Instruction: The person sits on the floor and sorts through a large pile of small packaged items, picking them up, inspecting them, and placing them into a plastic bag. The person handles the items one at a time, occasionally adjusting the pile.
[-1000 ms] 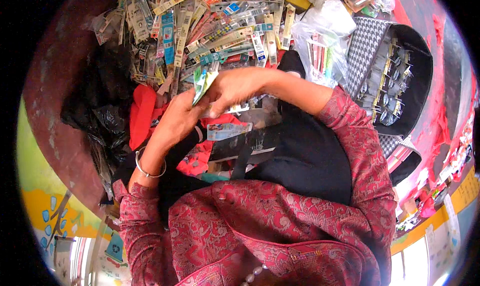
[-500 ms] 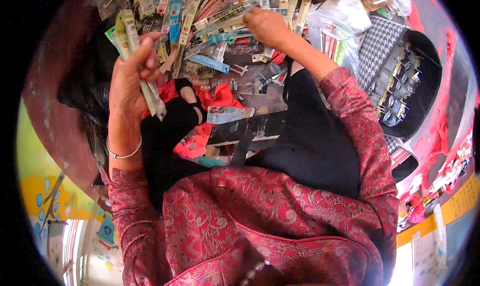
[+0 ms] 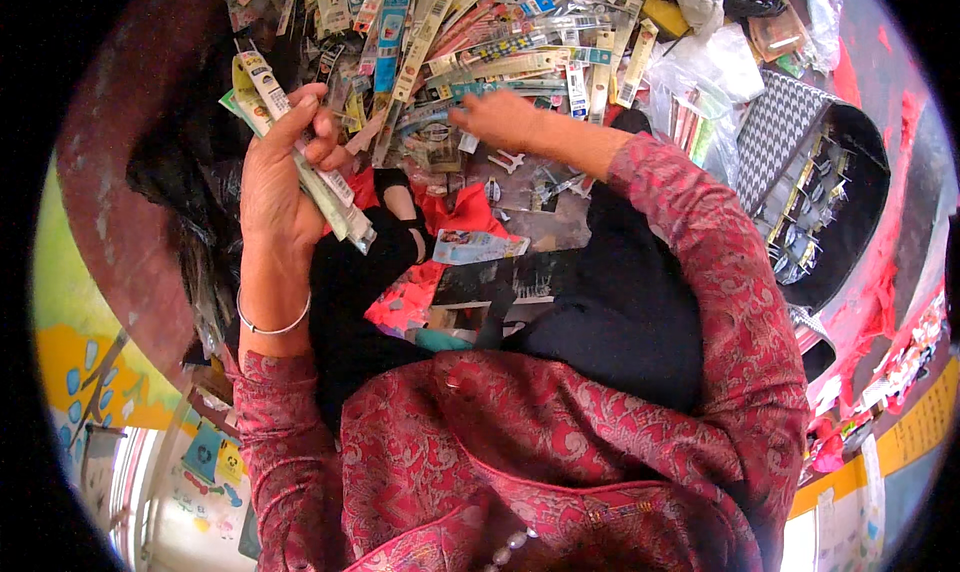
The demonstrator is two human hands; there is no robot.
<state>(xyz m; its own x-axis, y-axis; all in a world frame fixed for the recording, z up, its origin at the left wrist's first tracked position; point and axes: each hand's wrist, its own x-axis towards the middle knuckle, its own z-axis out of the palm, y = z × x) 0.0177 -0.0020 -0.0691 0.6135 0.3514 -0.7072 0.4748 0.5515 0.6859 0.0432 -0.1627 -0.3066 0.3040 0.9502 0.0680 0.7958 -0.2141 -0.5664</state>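
My left hand [image 3: 290, 177] is closed around a bundle of long, slim plastic packets [image 3: 262, 84], yellowish and green with printed labels. The bundle is raised at the left, and its lower ends stick out below my palm. Over the near part of a wide heap of similar packets [image 3: 520, 62], my right hand [image 3: 505, 122] has its fingers bent together at the end of a slim light-blue packet [image 3: 422, 120]. The fingertips are slightly blurred. An upright bright-blue packet [image 3: 391, 37] lies farther back in the heap.
At the right stands a black-lined houndstooth bag [image 3: 785, 112] with several packaged metal pieces [image 3: 805, 202]. Clear plastic bags [image 3: 715, 72] lie beside the heap. Black plastic [image 3: 180, 172] spreads at the left. Between my legs are red sheets [image 3: 460, 210] and a blue-and-white wrapper [image 3: 480, 247].
My right hand has moved left and nearer over the heap, to the light-blue packet. My left hand still grips its bundle. The whole view has shifted a little.
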